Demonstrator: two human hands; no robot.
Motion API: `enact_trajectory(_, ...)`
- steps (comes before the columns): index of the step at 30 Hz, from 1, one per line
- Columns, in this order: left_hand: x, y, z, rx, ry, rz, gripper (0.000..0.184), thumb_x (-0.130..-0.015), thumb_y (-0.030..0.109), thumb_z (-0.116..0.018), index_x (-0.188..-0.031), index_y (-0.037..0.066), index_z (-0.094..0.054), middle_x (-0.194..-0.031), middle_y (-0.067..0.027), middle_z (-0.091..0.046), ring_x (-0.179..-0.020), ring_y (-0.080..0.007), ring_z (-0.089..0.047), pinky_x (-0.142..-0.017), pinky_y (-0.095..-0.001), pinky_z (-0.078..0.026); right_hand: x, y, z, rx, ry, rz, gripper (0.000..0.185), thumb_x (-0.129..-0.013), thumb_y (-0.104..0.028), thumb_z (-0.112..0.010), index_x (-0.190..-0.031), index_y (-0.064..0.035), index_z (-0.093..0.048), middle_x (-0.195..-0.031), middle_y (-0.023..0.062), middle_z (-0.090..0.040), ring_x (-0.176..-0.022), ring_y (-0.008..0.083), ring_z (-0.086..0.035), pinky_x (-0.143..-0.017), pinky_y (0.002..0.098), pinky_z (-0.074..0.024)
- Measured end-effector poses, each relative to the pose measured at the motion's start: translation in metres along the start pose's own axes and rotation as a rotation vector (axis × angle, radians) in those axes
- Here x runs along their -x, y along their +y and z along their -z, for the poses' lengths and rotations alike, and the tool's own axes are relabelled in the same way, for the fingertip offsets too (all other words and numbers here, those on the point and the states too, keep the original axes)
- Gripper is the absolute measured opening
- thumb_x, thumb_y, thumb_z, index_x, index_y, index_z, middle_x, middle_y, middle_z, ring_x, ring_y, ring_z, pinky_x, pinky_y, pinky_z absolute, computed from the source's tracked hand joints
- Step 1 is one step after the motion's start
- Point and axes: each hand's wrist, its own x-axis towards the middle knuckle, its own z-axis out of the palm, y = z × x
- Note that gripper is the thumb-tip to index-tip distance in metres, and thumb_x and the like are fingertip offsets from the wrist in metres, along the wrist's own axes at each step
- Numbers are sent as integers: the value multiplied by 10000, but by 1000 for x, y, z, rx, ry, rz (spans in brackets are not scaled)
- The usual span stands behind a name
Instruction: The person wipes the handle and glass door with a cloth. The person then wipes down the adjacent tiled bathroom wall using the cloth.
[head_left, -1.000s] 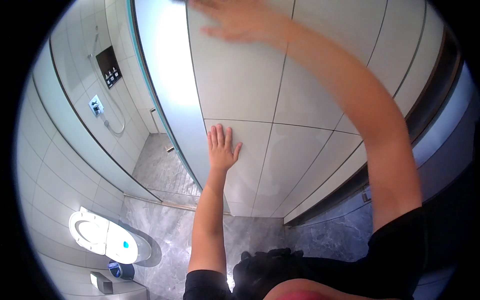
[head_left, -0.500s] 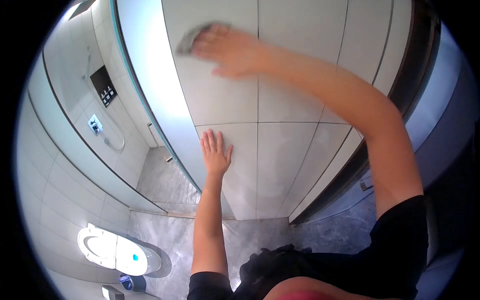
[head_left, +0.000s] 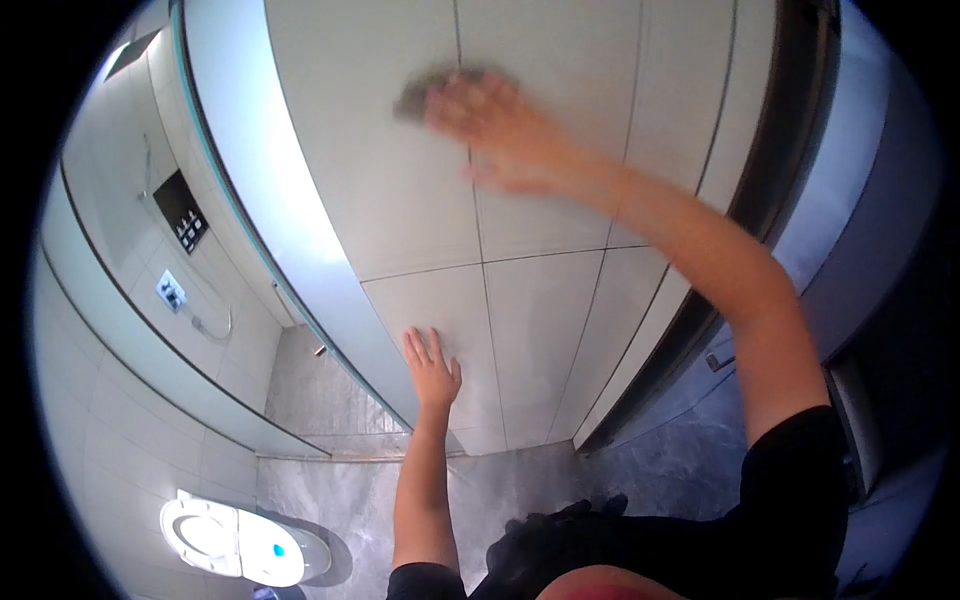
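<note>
My right hand [head_left: 505, 130] presses a dark grey cloth [head_left: 415, 100] against the upper part of a light tiled wall [head_left: 375, 200]. Both hand and cloth are smeared by motion, and the palm hides much of the cloth. The cloth lies across a vertical tile seam. Lower on the same wall, my left hand [head_left: 434, 376] rests with its fingers stretched upward and apart, holding nothing. It is below the horizontal seam, close to the wall's left edge.
To the left, a glass panel [head_left: 240, 200] borders a shower area with a wall control [head_left: 170, 291] and a dark niche [head_left: 181, 212]. A white toilet [head_left: 255, 545] stands at lower left on the grey floor [head_left: 500, 480]. A dark door frame [head_left: 765, 130] runs along the right.
My right hand has moved the cloth rightward along the wall, onto the vertical seam. My left hand sits lower, farther below the horizontal seam. The whole view has shifted and tilted slightly.
</note>
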Motion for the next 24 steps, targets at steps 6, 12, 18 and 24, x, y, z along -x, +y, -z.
enact_trajectory(6, 53, 11, -14, -63, -294, 93, 908, -684, 61, -593, -1524, 10, -250, -1565, -334, -144, -1454, -494, -164, -1165, -570, -216, 93, -69, -73, -199, -399, 509, 776, -887, -476, -587, -1520, -115, -322, -1594, 80, -287, -1488, 236, -212, -1236, 452, -105)
enact_trajectory(12, 41, 27, -6, -83, -206, -48, 834, -694, 49, -580, -1495, 37, -345, -1566, -296, -202, -1450, -470, -212, -1162, -568, -224, 10, 34, 6, -56, -110, 210, 746, -884, -433, -608, -1505, -113, -346, -1527, 117, -383, -1419, 311, -315, -1220, 469, -149)
enact_trajectory(18, -55, 81, 33, -12, 6, -249, 772, -756, 82, -592, -1496, 80, -373, -1575, -232, -252, -1452, -421, -246, -1171, -561, -213, -71, 121, 120, -1, -100, -284, 707, -1040, -398, -348, -1557, 8, -87, -1630, 221, 1, -1509, 363, 41, -1226, 483, 5)
enact_trajectory(24, -109, 101, 29, -31, 115, -348, 701, -812, 152, -608, -1479, 86, -405, -1569, -208, -287, -1446, -405, -274, -1167, -570, -213, -18, 71, 12, 15, 316, -163, 702, -939, -444, -560, -1525, -136, -326, -1573, 121, -311, -1482, 324, -200, -1198, 534, -125)
